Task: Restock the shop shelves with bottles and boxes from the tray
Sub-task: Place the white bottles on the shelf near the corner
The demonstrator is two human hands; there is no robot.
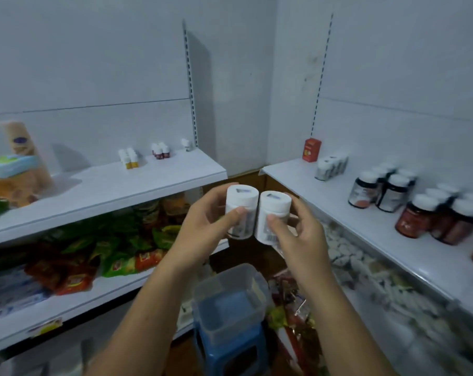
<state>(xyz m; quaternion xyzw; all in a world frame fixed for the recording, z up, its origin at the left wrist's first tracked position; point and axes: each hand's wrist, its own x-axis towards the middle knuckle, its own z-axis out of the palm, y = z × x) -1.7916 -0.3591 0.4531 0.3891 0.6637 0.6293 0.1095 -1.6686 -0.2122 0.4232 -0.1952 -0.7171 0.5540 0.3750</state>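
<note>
My left hand grips one white-capped bottle, my right hand grips another bottle, the two upright and touching side by side (labels too blurred to read). They hang between the left shelf and the right shelf, above the clear tray on a blue stool.

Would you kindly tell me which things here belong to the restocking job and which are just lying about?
Job: left bottle in left hand; right bottle in right hand; clear tray; right shelf.
Lying about: blue stool; snack packets; dark bottles already shelved.
</note>
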